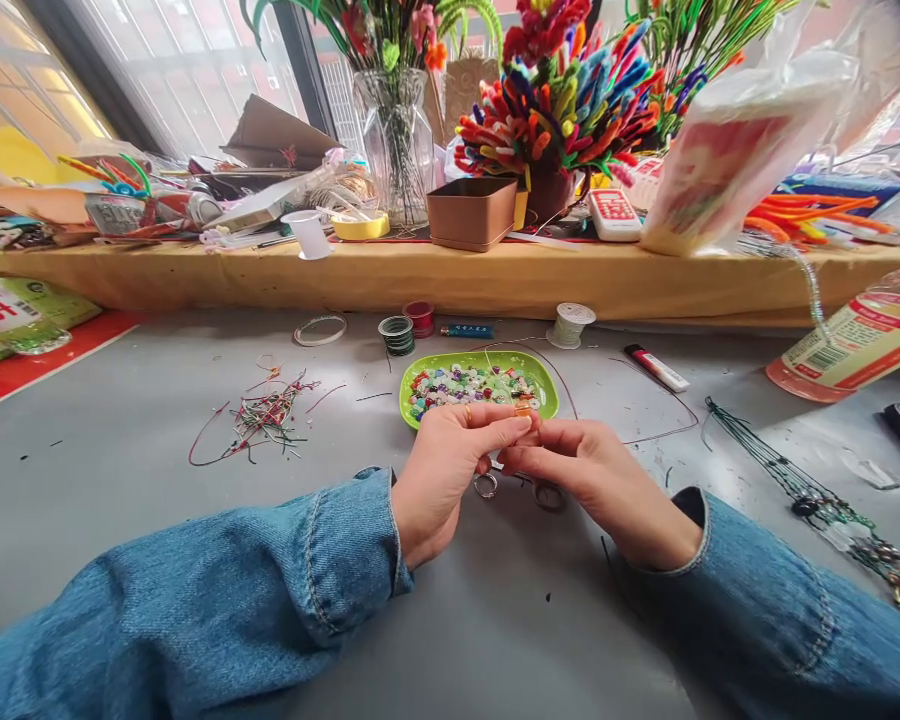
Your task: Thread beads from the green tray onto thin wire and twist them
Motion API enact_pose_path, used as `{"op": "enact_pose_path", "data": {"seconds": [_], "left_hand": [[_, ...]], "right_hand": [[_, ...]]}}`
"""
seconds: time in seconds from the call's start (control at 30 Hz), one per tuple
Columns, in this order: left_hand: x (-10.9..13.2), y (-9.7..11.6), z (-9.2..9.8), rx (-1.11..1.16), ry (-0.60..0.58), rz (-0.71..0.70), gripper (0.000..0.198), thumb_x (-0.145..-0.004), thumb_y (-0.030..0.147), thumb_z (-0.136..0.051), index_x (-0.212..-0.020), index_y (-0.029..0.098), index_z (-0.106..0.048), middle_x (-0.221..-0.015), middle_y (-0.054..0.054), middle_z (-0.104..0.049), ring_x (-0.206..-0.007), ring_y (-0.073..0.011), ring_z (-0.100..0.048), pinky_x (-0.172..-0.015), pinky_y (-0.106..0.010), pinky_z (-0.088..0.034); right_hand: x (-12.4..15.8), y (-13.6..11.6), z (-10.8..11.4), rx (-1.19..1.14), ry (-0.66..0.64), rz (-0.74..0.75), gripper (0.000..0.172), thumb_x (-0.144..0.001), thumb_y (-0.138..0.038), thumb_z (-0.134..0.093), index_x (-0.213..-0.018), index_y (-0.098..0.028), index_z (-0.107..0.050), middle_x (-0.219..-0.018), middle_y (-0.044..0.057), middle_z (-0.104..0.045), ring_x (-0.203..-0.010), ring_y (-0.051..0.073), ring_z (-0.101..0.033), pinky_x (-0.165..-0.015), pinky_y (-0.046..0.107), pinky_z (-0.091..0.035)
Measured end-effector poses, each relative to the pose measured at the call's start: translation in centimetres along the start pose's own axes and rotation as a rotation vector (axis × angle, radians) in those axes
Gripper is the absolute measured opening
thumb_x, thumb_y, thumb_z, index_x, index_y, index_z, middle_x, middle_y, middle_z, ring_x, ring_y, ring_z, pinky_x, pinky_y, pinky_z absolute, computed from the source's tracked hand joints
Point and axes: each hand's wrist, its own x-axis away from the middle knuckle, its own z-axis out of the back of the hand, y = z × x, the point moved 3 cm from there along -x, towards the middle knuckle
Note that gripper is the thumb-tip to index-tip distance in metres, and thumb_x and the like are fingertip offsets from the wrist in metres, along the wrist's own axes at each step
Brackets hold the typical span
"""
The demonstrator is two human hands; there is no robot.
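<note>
My left hand (457,455) and my right hand (589,475) meet in front of the green tray (547,395), fingertips pinched together. A small orange-amber bit (523,411) shows at the left fingertips; what it is I cannot make out, and the fingers hide the rest. Several mixed beads (457,385) lie in the tray just beyond. Under the hands, partly covered, is a pair of scissors (549,495), its loop handles toward me. A thin dark red cord (566,385) arcs over the tray's right side.
Thread spools (396,336), a white spool (571,325) and a bracelet ring (320,330) stand along the shelf edge. Cord scraps (266,415) lie left. To the right are a lighter (656,368), beaded cords (832,510) and a bottle (855,335).
</note>
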Motion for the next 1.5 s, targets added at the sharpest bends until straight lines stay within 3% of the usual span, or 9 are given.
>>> {"op": "enact_pose_path", "data": {"seconds": [0.1, 0.27, 0.4, 0.63, 0.77, 0.93, 1.1, 1.33, 1.5], "left_hand": [[-0.1, 0.7, 0.1, -0.067, -0.025, -0.046, 0.02, -0.063, 0.031, -0.062, -0.073, 0.014, -0.066, -0.072, -0.004, -0.063, -0.049, -0.0048, -0.035, -0.045, -0.021, -0.023], [-0.3, 1.1, 0.3, -0.165, -0.108, 0.025, 0.019, -0.063, 0.029, -0.061, -0.07, 0.012, -0.066, -0.071, -0.007, -0.064, -0.046, -0.0052, -0.035, -0.044, -0.021, -0.03], [-0.3, 0.9, 0.0, -0.172, -0.171, 0.083, 0.018, -0.063, 0.026, -0.06, -0.072, 0.012, -0.066, -0.066, -0.007, -0.063, -0.05, -0.0076, -0.046, -0.052, -0.023, -0.039], [-0.3, 0.7, 0.0, -0.154, -0.191, 0.09, 0.017, -0.065, 0.025, -0.06, -0.073, 0.011, -0.066, -0.067, -0.007, -0.063, -0.06, -0.0103, -0.055, -0.06, -0.022, -0.042], [-0.2, 0.7, -0.2, -0.133, -0.176, 0.053, 0.02, -0.066, 0.028, -0.059, -0.076, 0.011, -0.066, -0.067, -0.007, -0.064, -0.061, -0.0104, -0.055, -0.062, -0.023, -0.043], [-0.1, 0.7, -0.4, -0.099, -0.144, 0.022, 0.02, -0.066, 0.028, -0.06, -0.075, 0.01, -0.065, -0.068, -0.007, -0.063, -0.062, -0.011, -0.055, -0.062, -0.023, -0.045], [0.0, 0.9, -0.2, -0.044, -0.171, 0.045, 0.017, -0.066, 0.023, -0.06, -0.076, 0.01, -0.064, -0.07, -0.007, -0.063, -0.063, -0.0093, -0.055, -0.064, -0.021, -0.044], [-0.1, 0.9, 0.1, -0.028, -0.213, 0.134, 0.019, -0.065, 0.022, -0.06, -0.078, 0.009, -0.064, -0.075, -0.009, -0.063, -0.067, -0.0107, -0.056, -0.066, -0.022, -0.043], [-0.2, 1.0, 0.2, -0.075, -0.125, 0.055, 0.016, -0.061, 0.028, -0.064, -0.072, 0.015, -0.065, -0.077, -0.004, -0.063, -0.068, -0.01, -0.052, -0.057, -0.02, -0.039]], "right_hand": [[0.2, -0.8, 0.9, 0.225, 0.006, 0.083, 0.018, -0.074, -0.028, -0.049, -0.08, -0.019, -0.063, -0.064, -0.001, -0.055, -0.049, 0.007, -0.04, -0.045, 0.021, -0.031], [1.2, -3.1, 3.1, 0.572, 0.356, 0.408, 0.023, -0.071, -0.02, -0.054, -0.092, -0.022, -0.061, -0.086, 0.002, -0.058, -0.069, 0.012, -0.051, -0.058, 0.024, -0.041], [1.4, -3.2, 2.9, 0.686, 0.271, 0.588, 0.021, -0.075, -0.02, -0.051, -0.093, -0.022, -0.061, -0.087, 0.004, -0.058, -0.076, 0.013, -0.054, -0.067, 0.026, -0.043], [0.9, -2.4, 3.0, 0.697, 0.204, 0.475, 0.014, -0.078, -0.026, -0.049, -0.084, -0.021, -0.061, -0.082, 0.002, -0.062, -0.076, 0.015, -0.055, -0.069, 0.027, -0.043], [0.8, -2.0, 2.8, 0.656, 0.273, 0.454, 0.014, -0.078, -0.026, -0.048, -0.084, -0.02, -0.059, -0.081, 0.002, -0.062, -0.076, 0.015, -0.056, -0.069, 0.027, -0.043], [0.4, -1.1, 2.5, 0.479, 0.363, 0.38, 0.016, -0.077, -0.029, -0.05, -0.086, -0.019, -0.057, -0.083, 0.003, -0.061, -0.077, 0.015, -0.056, -0.071, 0.027, -0.044], [0.1, -1.0, 2.5, 0.256, 0.311, 0.278, 0.019, -0.074, -0.033, -0.054, -0.086, -0.02, -0.059, -0.086, 0.002, -0.063, -0.079, 0.015, -0.057, -0.071, 0.026, -0.045], [0.1, -1.4, 2.7, 0.189, 0.293, 0.287, 0.017, -0.072, -0.029, -0.056, -0.084, -0.02, -0.062, -0.087, 0.002, -0.062, -0.08, 0.013, -0.055, -0.071, 0.023, -0.043], [0.2, -0.7, 2.4, -0.105, 0.224, 0.149, 0.022, -0.074, -0.029, -0.054, -0.094, -0.02, -0.057, -0.069, -0.001, -0.057, -0.06, 0.007, -0.049, -0.054, 0.018, -0.039]]}}
